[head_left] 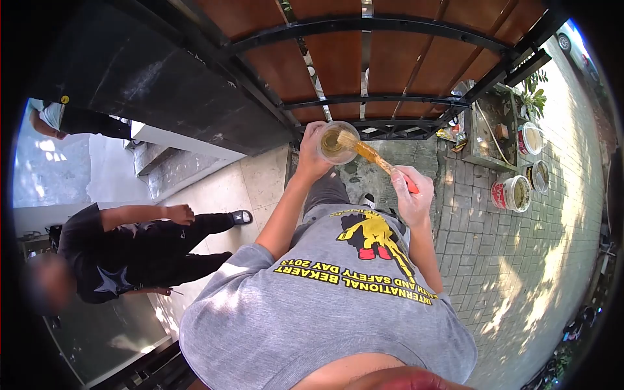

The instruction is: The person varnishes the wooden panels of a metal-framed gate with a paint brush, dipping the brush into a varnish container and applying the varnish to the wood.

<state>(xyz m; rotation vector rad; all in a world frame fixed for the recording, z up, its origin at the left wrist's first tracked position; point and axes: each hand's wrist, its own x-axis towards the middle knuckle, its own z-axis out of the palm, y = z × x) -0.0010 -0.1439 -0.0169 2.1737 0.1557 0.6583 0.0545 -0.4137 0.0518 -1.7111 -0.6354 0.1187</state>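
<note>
At far left a person in a white top [53,117] stands near the steps [170,166]; below, a person in black [130,250] extends one arm. A dark panel [156,78] leads to the left hand [313,155], which grips the clear cup [336,142] around its side. The cup is under the gate's [370,58] brown slats, with yellowish liquid inside. The brush [370,156] slants from the cup's mouth, its bristles inside the rim, down to the right hand [414,195], whose fingers are closed around its red-ended handle. Farther right, the planter [484,153] stands beside three buckets [511,194] on the paving [478,240], partly sunlit. A car [575,49] shows at upper right.
</note>
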